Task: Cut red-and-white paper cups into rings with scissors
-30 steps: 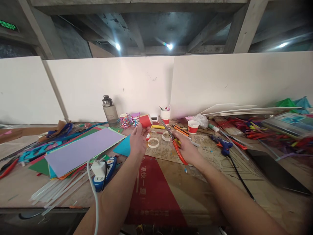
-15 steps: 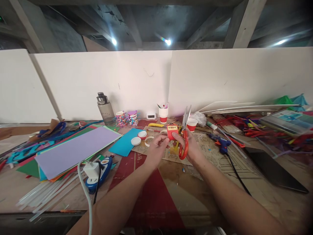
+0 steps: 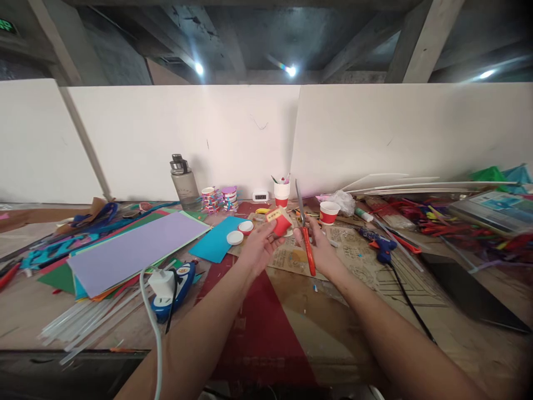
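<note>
In the head view, my left hand (image 3: pixel 258 247) pinches a small red piece with a cream, printed face (image 3: pixel 282 224); it looks like part of a paper cup. My right hand (image 3: pixel 323 251) is closed around red-handled scissors (image 3: pixel 307 247), their blades pointing up and away. A short gap separates the scissors from the red piece. Left of my left hand, a white disc (image 3: pixel 235 238) and a red-rimmed white disc (image 3: pixel 245 227) lie by a blue sheet (image 3: pixel 217 239). Behind my right hand stands a red and white paper cup (image 3: pixel 329 213).
Coloured sheets (image 3: pixel 139 253), clear sticks (image 3: pixel 79 322) and a power strip with a plug (image 3: pixel 178 291) lie left. A bottle (image 3: pixel 184 184), small clock (image 3: pixel 260 196) and pen cup (image 3: pixel 282 194) stand behind. A glue gun (image 3: pixel 383 247) and dark flat panel (image 3: pixel 470 291) lie right.
The red piece has moved left and tilted in my left hand, away from my right hand. The scissors have turned more upright, now seen edge-on, and shifted slightly left.
</note>
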A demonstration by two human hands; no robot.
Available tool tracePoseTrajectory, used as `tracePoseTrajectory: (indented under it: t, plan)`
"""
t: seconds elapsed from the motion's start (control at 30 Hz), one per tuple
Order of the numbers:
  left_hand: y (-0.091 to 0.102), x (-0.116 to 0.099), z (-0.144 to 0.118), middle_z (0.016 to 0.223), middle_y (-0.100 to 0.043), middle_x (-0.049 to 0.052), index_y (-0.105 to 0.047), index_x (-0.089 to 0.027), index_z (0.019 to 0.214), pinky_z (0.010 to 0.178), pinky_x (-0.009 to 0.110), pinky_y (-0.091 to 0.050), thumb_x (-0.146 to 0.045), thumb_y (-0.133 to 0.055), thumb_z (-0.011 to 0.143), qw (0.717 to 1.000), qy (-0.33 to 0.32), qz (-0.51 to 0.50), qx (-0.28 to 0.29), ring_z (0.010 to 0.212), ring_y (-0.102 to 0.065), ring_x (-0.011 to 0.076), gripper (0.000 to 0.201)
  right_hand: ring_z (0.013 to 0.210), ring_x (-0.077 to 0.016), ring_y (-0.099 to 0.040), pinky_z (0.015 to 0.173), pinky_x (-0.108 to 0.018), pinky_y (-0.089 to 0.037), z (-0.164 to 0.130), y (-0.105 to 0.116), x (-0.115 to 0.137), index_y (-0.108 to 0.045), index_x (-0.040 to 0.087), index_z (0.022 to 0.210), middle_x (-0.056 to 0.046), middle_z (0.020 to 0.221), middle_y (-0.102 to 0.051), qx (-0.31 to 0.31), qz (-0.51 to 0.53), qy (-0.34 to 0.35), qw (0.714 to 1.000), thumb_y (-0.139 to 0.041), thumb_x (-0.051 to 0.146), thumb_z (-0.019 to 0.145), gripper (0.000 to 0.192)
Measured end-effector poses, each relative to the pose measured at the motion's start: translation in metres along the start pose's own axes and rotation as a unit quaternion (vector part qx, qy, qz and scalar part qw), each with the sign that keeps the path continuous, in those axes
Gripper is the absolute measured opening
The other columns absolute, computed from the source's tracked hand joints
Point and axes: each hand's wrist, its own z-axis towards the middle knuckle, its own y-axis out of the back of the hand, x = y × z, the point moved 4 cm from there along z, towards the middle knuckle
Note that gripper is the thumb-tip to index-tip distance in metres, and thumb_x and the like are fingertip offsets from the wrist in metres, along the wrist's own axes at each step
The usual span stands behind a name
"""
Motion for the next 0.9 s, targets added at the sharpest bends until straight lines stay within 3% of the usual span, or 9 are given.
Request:
tracePoseTrajectory:
  t: [0.1, 0.23, 0.37, 0.5, 0.7, 0.9]
  plan:
    - [0.006, -0.014, 0.005, 0.083, -0.073, 0.006, -0.068, -0.013, 0.093, 0.062, 0.022, -0.054, -0.033, -0.081, 0.080, 0.997, -0.022, -0.049, -0.054, 0.071, -0.068, 0.0131, 0.028, 0.104, -0.0245, -0.061, 0.096, -0.041, -0.048, -0.001, 0.004, 0.002, -0.049, 0.022, 0.135, -0.007, 0.106, -0.068, 0.033, -0.082, 0.001, 0.996, -0.055, 0.058, 0.092, 0.057]
    - [0.017, -0.028, 0.011, 0.077, -0.071, 0.002, -0.064, -0.015, 0.088, 0.053, 0.020, -0.049, -0.032, -0.079, 0.082, 0.990, -0.066, -0.078, -0.099, 0.065, -0.068, 0.0113, 0.024, 0.096, -0.0256, -0.062, 0.090, -0.041, -0.048, 0.002, 0.006, 0.004, -0.064, 0.020, 0.105, -0.008, 0.097, -0.068, 0.095, -0.192, 0.020, 0.977, -0.049, 0.060, 0.094, 0.044]
    - [0.028, -0.032, 0.016, 0.079, -0.072, 0.001, -0.063, -0.016, 0.087, 0.053, 0.020, -0.049, -0.028, -0.079, 0.083, 0.983, -0.092, -0.084, -0.133, 0.064, -0.068, 0.0107, 0.020, 0.083, -0.0237, -0.062, 0.078, -0.036, -0.047, 0.000, 0.002, 0.007, -0.065, 0.021, 0.088, -0.008, 0.089, -0.069, 0.141, -0.256, 0.017, 0.956, -0.049, 0.059, 0.094, 0.041]
    - [0.031, -0.029, 0.016, 0.078, -0.071, 0.001, -0.064, -0.015, 0.085, 0.052, 0.020, -0.047, -0.031, -0.086, 0.074, 0.984, -0.095, -0.058, -0.140, 0.064, -0.067, 0.0107, 0.030, 0.079, -0.0219, -0.062, 0.073, -0.034, -0.045, -0.005, -0.001, 0.013, -0.067, 0.021, 0.089, -0.007, 0.089, -0.071, 0.163, -0.250, 0.007, 0.954, -0.050, 0.057, 0.095, 0.041]
    - [0.030, -0.026, 0.016, 0.073, -0.067, -0.001, -0.063, -0.015, 0.075, 0.052, 0.021, -0.042, -0.039, -0.095, 0.055, 0.984, -0.113, -0.011, -0.134, 0.065, -0.064, 0.0099, 0.045, 0.083, -0.0225, -0.064, 0.078, -0.034, -0.046, -0.007, -0.003, 0.019, -0.072, 0.020, 0.098, -0.007, 0.091, -0.073, 0.188, -0.248, -0.007, 0.950, -0.051, 0.056, 0.096, 0.041]
    - [0.030, -0.026, 0.020, 0.075, -0.068, 0.001, -0.069, -0.013, 0.076, 0.060, 0.022, -0.044, -0.038, -0.097, 0.050, 0.989, -0.107, -0.002, -0.103, 0.068, -0.062, 0.0098, 0.046, 0.080, -0.0223, -0.065, 0.074, -0.033, -0.046, -0.007, -0.001, 0.018, -0.075, 0.020, 0.101, -0.008, 0.088, -0.074, 0.171, -0.263, -0.007, 0.949, -0.052, 0.054, 0.096, 0.041]
